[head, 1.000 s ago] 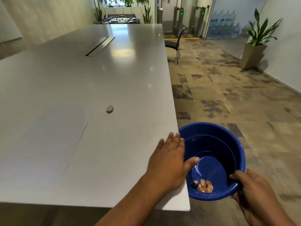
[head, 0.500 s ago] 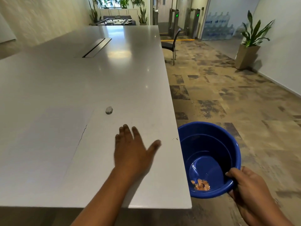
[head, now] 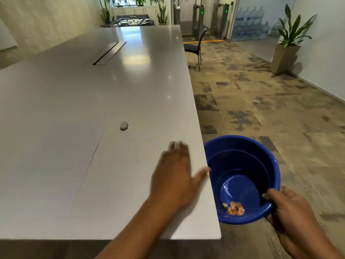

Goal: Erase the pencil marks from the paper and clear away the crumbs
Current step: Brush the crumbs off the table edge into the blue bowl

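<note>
Sweeping flat and empty-palmed, the left hand [head: 174, 176] nears the table [head: 130, 86] edge; the right hand [head: 287, 208] grips the blue bowl [head: 248, 161] just beside it. Paper [head: 46, 165] looks clean, eraser [head: 123, 126] beside it; crumb clearing seems nearly finished.

Eraser [head: 124, 126] on table [head: 130, 94]; bowl [head: 242, 146] beside its right edge.

Left hand [head: 175, 176] is flat, palm down, fingers together pointing to 12 o'clock, thumb stuck out toward 3 o'clock, pretty motion-blurred. Right hand [head: 287, 208] sits at 4 o'clock from it, fingers curled in a grip, thumb on top.
</note>
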Available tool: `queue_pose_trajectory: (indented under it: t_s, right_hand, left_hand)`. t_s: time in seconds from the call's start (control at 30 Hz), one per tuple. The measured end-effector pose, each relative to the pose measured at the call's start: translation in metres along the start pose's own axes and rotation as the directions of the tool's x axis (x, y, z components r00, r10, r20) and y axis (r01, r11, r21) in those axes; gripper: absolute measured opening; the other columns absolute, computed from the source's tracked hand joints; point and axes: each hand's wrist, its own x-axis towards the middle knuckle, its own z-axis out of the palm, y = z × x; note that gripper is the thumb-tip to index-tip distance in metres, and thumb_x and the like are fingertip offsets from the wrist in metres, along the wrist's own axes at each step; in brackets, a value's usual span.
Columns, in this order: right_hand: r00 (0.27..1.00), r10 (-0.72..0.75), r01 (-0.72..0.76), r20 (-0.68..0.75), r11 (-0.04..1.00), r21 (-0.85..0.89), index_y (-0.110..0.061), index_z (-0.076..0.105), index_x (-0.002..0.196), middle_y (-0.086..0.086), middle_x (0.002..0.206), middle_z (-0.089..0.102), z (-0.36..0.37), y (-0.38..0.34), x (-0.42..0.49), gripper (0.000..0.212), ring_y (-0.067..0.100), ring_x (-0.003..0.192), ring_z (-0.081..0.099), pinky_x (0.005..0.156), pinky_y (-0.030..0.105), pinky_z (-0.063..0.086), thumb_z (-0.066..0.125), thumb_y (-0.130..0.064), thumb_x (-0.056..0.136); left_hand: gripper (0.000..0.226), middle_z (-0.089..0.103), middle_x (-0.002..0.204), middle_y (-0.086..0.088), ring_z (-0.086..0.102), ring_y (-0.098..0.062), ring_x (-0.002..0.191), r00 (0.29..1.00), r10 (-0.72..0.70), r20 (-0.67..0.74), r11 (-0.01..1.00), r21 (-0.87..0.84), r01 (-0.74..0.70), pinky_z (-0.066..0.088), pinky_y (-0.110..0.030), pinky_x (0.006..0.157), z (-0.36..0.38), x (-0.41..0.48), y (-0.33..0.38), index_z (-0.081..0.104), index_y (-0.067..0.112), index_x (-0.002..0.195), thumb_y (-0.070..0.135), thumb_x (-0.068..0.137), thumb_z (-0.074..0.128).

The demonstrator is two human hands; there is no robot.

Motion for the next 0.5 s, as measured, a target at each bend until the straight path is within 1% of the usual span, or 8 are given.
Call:
queue_pose_trajectory:
  t_s: [0.1, 0.13, 0.2, 0.23, 0.3, 0.37, 0.43, 0.5]
  right_hand:
    - [1.0, -0.002, 0.002, 0.014, 1.0, 0.004, 0.001, 0.055, 0.094, 0.018, 0.072, 0.053, 0.0, -0.001, -0.002, 0.009, 0.028, 0.063, 0.048, 0.06, 0.041, 0.047, 0.051, 0.006, 0.088]
    - [1.0, -0.005, 0.005, 0.017, 1.0, -0.003, 0.002, 0.055, 0.095, 0.018, 0.072, 0.053, 0.0, -0.001, -0.003, 0.009, 0.028, 0.062, 0.048, 0.059, 0.042, 0.046, 0.051, 0.006, 0.088]
    - [1.0, -0.006, 0.006, 0.016, 1.0, -0.025, 0.005, 0.056, 0.098, 0.019, 0.071, 0.053, 0.001, -0.001, -0.004, 0.012, 0.032, 0.064, 0.048, 0.063, 0.046, 0.046, 0.051, 0.006, 0.087]
    - [1.0, -0.007, 0.008, 0.013, 0.999, -0.037, 0.006, 0.057, 0.1, 0.019, 0.072, 0.053, 0.001, 0.0, -0.004, 0.014, 0.034, 0.067, 0.048, 0.066, 0.048, 0.045, 0.051, 0.006, 0.087]
    - [1.0, -0.011, 0.011, 0.011, 0.999, -0.053, 0.006, 0.058, 0.101, 0.019, 0.073, 0.054, 0.001, 0.0, -0.004, 0.016, 0.034, 0.068, 0.049, 0.068, 0.05, 0.045, 0.052, 0.005, 0.087]
    - [1.0, -0.021, 0.021, 0.008, 0.998, -0.059, 0.005, 0.058, 0.099, 0.018, 0.069, 0.053, 0.002, 0.0, -0.004, 0.014, 0.033, 0.065, 0.048, 0.064, 0.047, 0.044, 0.052, 0.005, 0.087]
    - [0.999, -0.034, 0.034, 0.008, 0.998, -0.058, 0.007, 0.057, 0.1, 0.018, 0.067, 0.051, 0.002, 0.001, -0.002, 0.015, 0.033, 0.064, 0.046, 0.063, 0.047, 0.042, 0.052, 0.004, 0.086]
    - [0.999, -0.046, 0.047, 0.014, 0.997, -0.053, 0.007, 0.057, 0.101, 0.018, 0.068, 0.051, 0.001, 0.001, -0.001, 0.015, 0.032, 0.066, 0.045, 0.065, 0.047, 0.043, 0.052, 0.004, 0.087]
  left_hand:
    - [0.094, 0.012, 0.164, -0.018, 0.005, -0.029, 0.152, 0.961, -0.267, -0.068, 0.954, 0.122, 0.274, 0.008, -0.041, 0.123, -0.008, 0.018, -0.053, 0.013, 0.0, 0.155, 0.07, 0.094, 0.025]
    - [0.096, 0.013, 0.163, -0.02, 0.005, -0.03, 0.152, 0.944, -0.325, -0.061, 0.934, 0.133, 0.331, 0.009, -0.042, 0.122, -0.008, 0.023, -0.064, 0.014, -0.001, 0.155, 0.072, 0.093, 0.023]
    - [0.101, 0.009, 0.163, -0.023, 0.003, -0.033, 0.151, 0.929, -0.37, 0.007, 0.922, 0.126, 0.366, 0.006, -0.045, 0.122, -0.003, 0.033, -0.068, 0.011, -0.001, 0.155, 0.076, 0.09, 0.019]
    - [0.104, 0.005, 0.163, -0.025, 0.001, -0.034, 0.151, 0.935, -0.353, 0.026, 0.93, 0.119, 0.348, 0.004, -0.046, 0.123, 0.001, 0.037, -0.063, 0.009, -0.001, 0.155, 0.078, 0.088, 0.018]
    - [0.103, 0.0, 0.164, -0.021, -0.002, -0.033, 0.152, 0.976, -0.214, 0.041, 0.974, 0.09, 0.209, 0.002, -0.045, 0.123, 0.009, 0.036, -0.041, 0.006, 0.002, 0.156, 0.079, 0.089, 0.021]
    - [0.093, -0.003, 0.166, -0.009, -0.005, -0.022, 0.152, 0.994, 0.028, 0.102, 1.0, 0.007, -0.029, 0.0, -0.039, 0.123, 0.01, 0.019, -0.013, 0.005, 0.01, 0.158, 0.073, 0.093, 0.026]
    - [0.078, 0.0, 0.166, 0.005, -0.004, -0.008, 0.151, 0.957, 0.226, 0.183, 0.967, -0.161, -0.198, 0.001, -0.034, 0.123, 0.0, -0.005, 0.008, 0.01, 0.022, 0.159, 0.065, 0.098, 0.032]
    - [0.066, 0.006, 0.163, 0.019, -0.001, 0.003, 0.148, 0.921, 0.314, 0.232, 0.924, -0.296, -0.24, 0.005, -0.028, 0.123, -0.011, -0.029, 0.013, 0.017, 0.033, 0.157, 0.06, 0.099, 0.036]
